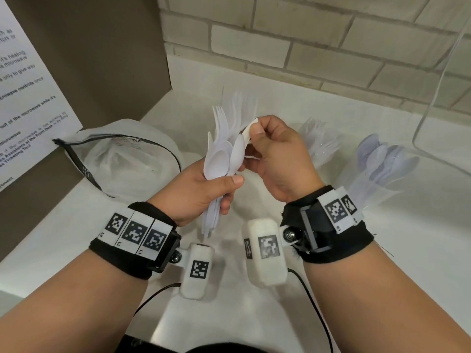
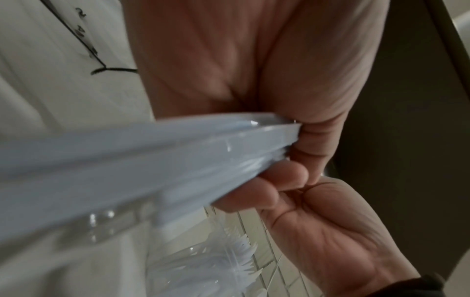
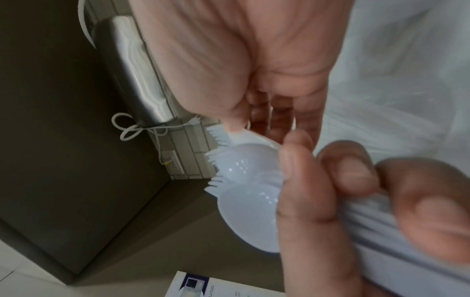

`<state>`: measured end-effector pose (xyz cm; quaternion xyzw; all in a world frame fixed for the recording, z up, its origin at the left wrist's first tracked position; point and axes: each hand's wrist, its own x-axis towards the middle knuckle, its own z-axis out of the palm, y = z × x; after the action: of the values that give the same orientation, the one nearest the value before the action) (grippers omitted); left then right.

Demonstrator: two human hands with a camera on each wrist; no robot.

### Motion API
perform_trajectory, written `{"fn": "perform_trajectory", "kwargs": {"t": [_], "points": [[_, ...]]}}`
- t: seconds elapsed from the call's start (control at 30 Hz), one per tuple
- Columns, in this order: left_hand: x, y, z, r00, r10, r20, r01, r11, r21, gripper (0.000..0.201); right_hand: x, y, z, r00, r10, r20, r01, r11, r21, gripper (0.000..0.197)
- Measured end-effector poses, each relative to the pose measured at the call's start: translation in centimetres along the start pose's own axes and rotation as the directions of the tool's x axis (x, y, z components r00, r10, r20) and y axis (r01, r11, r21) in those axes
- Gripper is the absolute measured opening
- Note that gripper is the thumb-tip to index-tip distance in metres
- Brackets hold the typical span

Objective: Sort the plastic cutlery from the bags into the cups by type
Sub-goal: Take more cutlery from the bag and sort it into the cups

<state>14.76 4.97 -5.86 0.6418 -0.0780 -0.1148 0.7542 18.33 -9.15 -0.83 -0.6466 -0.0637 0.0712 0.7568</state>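
My left hand (image 1: pixel 229 189) grips a bundle of white plastic cutlery (image 1: pixel 219 164), spoons in front and forks (image 1: pixel 221 118) fanned behind, held upright over the counter. My right hand (image 1: pixel 254 131) pinches the handle end of one white spoon (image 1: pixel 238 151) at the bundle's right side, bowl pointing down. In the right wrist view the spoon bowls (image 3: pixel 249 211) and fork tines (image 3: pixel 216 138) show between both hands. The left wrist view shows the bundled handles (image 2: pixel 152 160) leaving my palm. At the right stand a clear cup of forks (image 1: pixel 319 141) and a clear cup of spoons (image 1: pixel 382 164).
A clear zip bag (image 1: pixel 122 159) with a black seal lies open at the left on the white counter (image 1: pixel 254 314). A brown appliance wall with a printed notice (image 1: pixel 25 98) stands at the left. A brick wall (image 1: pixel 305 47) closes the back.
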Motion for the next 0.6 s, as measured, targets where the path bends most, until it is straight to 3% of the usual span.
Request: {"fn": "perform_trajectory", "kwargs": {"t": [0.13,0.23,0.37,0.5,0.6], "points": [[-0.1,-0.1,-0.1,0.999,0.039,0.014,-0.040,0.994,0.099,0.042,-0.1,0.1,0.2,0.996,-0.046,-0.074,0.047,0.999,0.011,0.017],[-0.2,-0.1,-0.3,0.999,0.031,0.027,-0.033,0.996,0.086,0.033,0.1,0.2,0.1,0.991,-0.124,-0.046,0.123,0.992,-0.016,0.018],[-0.4,-0.1,-0.5,0.997,0.019,0.078,-0.022,0.999,0.034,0.025,0.6,0.8,0.0,0.943,-0.331,-0.011,0.331,0.944,-0.007,0.009],[-0.5,0.0,-0.4,0.988,0.004,0.157,0.008,0.997,-0.077,0.021,0.1,0.9,0.0,0.945,-0.324,0.042,0.311,0.932,0.189,0.008],[-0.4,0.1,-0.5,0.989,0.033,0.142,-0.020,0.996,-0.092,0.020,-0.3,1.2,0.3,0.949,-0.302,0.089,0.295,0.952,0.084,0.010]]}}
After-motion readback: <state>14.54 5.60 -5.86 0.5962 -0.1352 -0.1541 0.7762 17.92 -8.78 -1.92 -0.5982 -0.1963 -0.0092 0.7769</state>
